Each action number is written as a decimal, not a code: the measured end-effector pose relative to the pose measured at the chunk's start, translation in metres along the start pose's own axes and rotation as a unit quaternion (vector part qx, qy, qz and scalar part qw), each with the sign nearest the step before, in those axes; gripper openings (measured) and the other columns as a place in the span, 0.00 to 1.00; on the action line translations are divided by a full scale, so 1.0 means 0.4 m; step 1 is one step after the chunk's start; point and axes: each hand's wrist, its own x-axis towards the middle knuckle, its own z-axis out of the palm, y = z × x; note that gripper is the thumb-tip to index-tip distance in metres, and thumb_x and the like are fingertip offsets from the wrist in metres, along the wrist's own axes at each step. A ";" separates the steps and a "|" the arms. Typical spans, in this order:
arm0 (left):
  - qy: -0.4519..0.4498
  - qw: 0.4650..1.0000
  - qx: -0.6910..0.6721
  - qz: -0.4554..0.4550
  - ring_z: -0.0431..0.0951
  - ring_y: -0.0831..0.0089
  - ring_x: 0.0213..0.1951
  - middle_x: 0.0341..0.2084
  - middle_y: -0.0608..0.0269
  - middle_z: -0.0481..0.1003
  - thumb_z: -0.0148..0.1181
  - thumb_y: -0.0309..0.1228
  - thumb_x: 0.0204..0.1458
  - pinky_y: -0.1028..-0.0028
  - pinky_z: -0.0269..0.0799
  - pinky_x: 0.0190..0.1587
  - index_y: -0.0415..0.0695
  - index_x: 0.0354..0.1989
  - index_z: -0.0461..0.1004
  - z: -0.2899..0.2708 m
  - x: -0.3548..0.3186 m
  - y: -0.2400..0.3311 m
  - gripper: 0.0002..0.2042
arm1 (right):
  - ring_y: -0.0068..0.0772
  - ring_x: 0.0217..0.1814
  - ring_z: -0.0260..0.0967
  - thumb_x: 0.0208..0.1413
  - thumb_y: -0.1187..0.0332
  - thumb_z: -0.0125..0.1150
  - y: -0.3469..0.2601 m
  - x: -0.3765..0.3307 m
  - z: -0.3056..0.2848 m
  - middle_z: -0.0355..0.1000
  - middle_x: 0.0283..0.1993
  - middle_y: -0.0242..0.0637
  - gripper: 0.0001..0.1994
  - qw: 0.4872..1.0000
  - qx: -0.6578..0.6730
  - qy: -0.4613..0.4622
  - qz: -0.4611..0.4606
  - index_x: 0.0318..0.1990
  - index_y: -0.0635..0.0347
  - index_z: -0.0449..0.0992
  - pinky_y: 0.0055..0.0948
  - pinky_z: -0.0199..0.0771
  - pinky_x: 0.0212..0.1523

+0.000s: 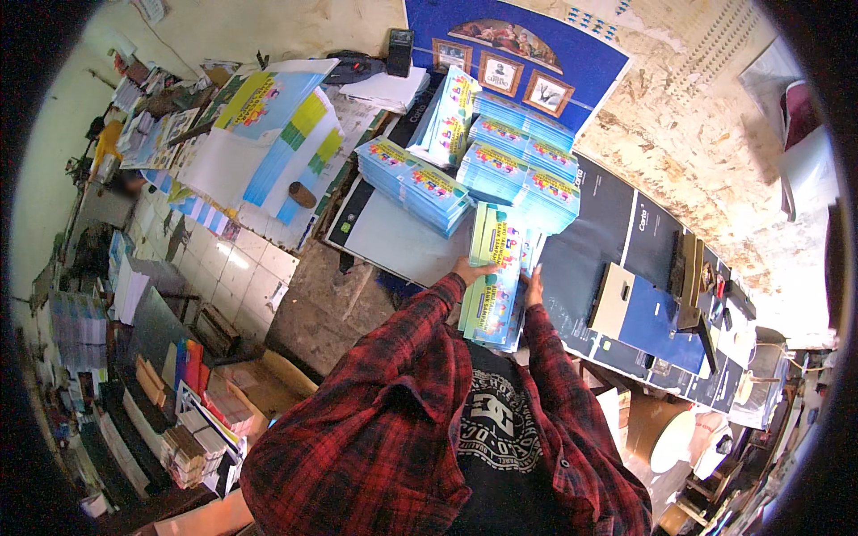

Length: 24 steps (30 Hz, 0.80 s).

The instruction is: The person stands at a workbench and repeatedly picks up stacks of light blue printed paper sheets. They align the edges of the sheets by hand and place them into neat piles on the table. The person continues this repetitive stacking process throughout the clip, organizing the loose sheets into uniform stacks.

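Observation:
Between my two hands I hold a stack of printed sheets point(492, 305), long and narrow, in light blue, green and yellow. It stands tilted close in front of my chest. My left hand point(475, 271) grips its left edge, thumb across the printed face. On the opposite edge, the fingers of my right hand point(534, 288) press against the side. Just beyond stand piles of the same prints: a left pile point(416, 192), a right pile point(523, 174) and a slanted pile point(447, 116) behind them.
Dark blue boards point(617, 210) cover the table to the right, with a wooden block tool point(688, 281) on them. Large printed sheets point(277, 134) and a brown cylinder point(302, 194) lie to the left. A blue poster point(527, 45) leans on the wall. Shelved paper stacks point(192, 438) stand lower left.

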 end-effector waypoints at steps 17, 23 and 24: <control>0.034 0.986 -0.092 -0.137 0.78 0.74 0.36 0.37 0.61 0.77 0.61 0.48 0.52 0.73 0.75 0.40 0.40 0.49 0.74 -0.072 -0.155 0.162 0.25 | 0.47 0.71 0.45 0.46 0.43 0.64 -0.010 -0.054 -0.031 0.55 0.66 0.49 0.35 0.990 -0.088 0.110 0.013 0.61 0.45 0.66 0.67 0.45 0.60; -0.014 0.993 -0.067 -0.099 0.78 0.74 0.39 0.39 0.61 0.78 0.64 0.41 0.50 0.72 0.74 0.43 0.40 0.48 0.75 0.028 -0.090 0.136 0.21 | 0.47 0.72 0.42 0.53 0.48 0.58 0.032 -0.028 0.003 0.52 0.68 0.49 0.35 0.992 -0.054 0.073 -0.085 0.66 0.49 0.56 0.63 0.43 0.63; -0.023 0.997 -0.022 -0.074 0.78 0.74 0.39 0.40 0.61 0.78 0.66 0.41 0.49 0.72 0.73 0.44 0.40 0.47 0.76 0.044 -0.066 0.122 0.21 | 0.47 0.72 0.42 0.56 0.46 0.53 0.039 -0.001 0.009 0.54 0.66 0.48 0.35 0.999 0.034 0.018 0.036 0.67 0.53 0.53 0.57 0.42 0.66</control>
